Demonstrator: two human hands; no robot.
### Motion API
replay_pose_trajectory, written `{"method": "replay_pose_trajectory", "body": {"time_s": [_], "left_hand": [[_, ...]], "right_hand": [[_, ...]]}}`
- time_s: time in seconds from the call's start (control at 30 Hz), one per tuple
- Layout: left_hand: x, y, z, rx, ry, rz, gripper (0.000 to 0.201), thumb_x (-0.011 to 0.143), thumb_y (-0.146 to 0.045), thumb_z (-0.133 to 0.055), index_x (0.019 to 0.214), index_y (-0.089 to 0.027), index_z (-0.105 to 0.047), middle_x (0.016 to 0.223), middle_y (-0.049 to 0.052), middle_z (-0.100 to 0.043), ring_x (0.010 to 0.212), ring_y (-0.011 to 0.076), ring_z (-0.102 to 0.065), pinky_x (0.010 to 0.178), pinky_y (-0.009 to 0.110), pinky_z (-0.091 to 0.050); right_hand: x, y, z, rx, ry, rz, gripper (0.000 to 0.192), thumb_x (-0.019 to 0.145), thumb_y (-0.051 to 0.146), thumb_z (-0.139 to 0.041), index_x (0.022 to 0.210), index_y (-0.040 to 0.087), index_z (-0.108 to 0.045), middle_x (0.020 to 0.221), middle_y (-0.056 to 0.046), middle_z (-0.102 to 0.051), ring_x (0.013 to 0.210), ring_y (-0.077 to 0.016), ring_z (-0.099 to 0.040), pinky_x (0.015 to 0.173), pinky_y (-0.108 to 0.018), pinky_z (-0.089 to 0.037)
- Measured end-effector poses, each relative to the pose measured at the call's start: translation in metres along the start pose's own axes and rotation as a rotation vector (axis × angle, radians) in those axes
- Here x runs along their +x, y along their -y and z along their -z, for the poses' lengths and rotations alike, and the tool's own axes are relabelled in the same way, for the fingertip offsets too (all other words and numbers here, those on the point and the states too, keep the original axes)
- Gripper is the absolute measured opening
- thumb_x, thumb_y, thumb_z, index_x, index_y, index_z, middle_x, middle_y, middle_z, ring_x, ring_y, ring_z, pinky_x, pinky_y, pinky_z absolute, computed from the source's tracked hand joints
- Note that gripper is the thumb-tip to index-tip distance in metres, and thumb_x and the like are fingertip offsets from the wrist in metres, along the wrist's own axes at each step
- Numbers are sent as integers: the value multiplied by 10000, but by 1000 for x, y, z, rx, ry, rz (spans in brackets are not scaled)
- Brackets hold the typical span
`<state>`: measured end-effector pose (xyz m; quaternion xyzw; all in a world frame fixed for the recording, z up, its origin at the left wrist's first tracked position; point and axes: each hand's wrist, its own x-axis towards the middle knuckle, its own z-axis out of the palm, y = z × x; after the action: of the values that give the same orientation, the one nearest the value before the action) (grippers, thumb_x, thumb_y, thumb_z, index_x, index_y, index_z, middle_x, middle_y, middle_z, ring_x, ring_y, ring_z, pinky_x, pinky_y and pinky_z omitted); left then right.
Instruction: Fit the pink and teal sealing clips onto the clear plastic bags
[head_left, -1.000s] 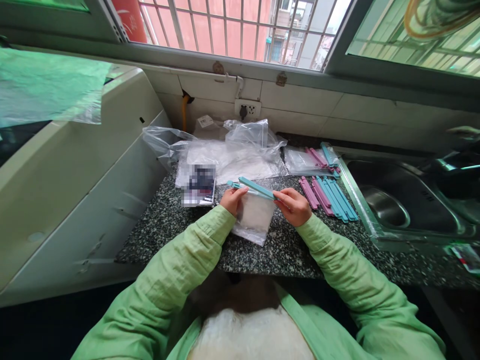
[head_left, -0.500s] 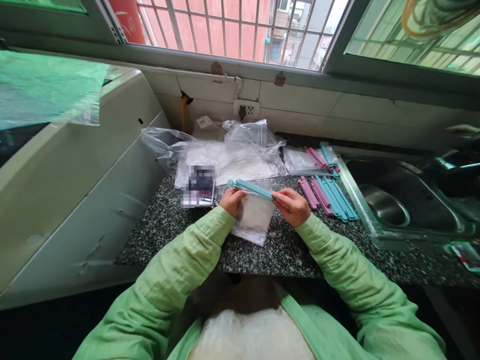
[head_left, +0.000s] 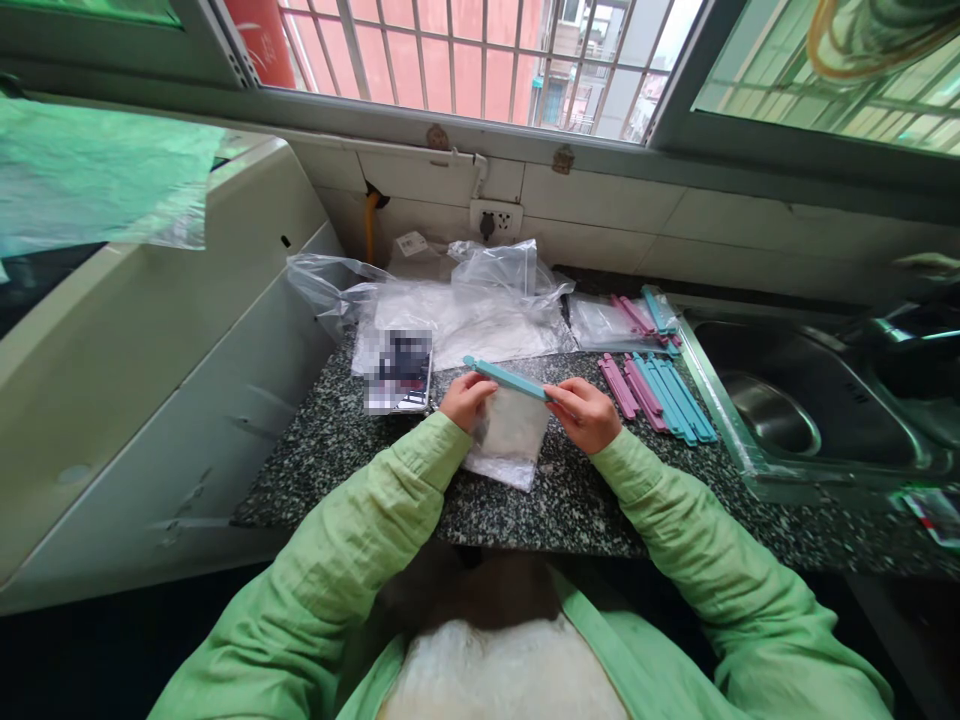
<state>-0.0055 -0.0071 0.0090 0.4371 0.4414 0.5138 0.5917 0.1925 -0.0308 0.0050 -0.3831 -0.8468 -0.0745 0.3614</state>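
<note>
Teal clip: left fingers and right fingers grip it over counter beside sink.

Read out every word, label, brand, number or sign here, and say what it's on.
No text is readable.
White label at the back: too small.
Red object at upper left: white marks, unreadable.
Small item at far right: too blurred.
Pixelated item: obscured.
Held blue clip and clear bag: no lettering visible.
</note>
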Motion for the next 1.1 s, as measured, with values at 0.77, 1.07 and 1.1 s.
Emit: {"method": "replay_pose_trajectory", "body": {"time_s": [0.77, 1.07, 1.1], "left_hand": [[3, 2, 7, 137, -71, -121, 402, 548, -527, -619, 524, -136, -529, 415, -56, -372, 422, 59, -345, 425, 201, -262], [5, 4, 10, 160, -117, -153, 383, 598, -466, -601, 468, -151, -426, 400, -67, -302, 393, 40, -261, 398, 200, -191], [4, 2, 9, 163, -112, -152, 385, 596, -460, -601, 457, -152, -417, 396, -66, -299, 394, 40, -260, 400, 201, -191]], "right_hand": [[0, 7, 0, -106, 56, 15, 235, 819, 222, -447, 974, 167, -615, 730, -68, -577, 658, -135, -532, 600, -240, -466], [0, 12, 0, -79, 99, 14, 236, 820, 224, -441, 984, 166, -601, 753, -75, -586, 685, -143, -533, 626, -251, -465], [0, 12, 0, -81, 98, 20, 235, 820, 224, -441, 983, 163, -599, 754, -75, -587, 687, -143, -534, 628, -251, -466]]}}
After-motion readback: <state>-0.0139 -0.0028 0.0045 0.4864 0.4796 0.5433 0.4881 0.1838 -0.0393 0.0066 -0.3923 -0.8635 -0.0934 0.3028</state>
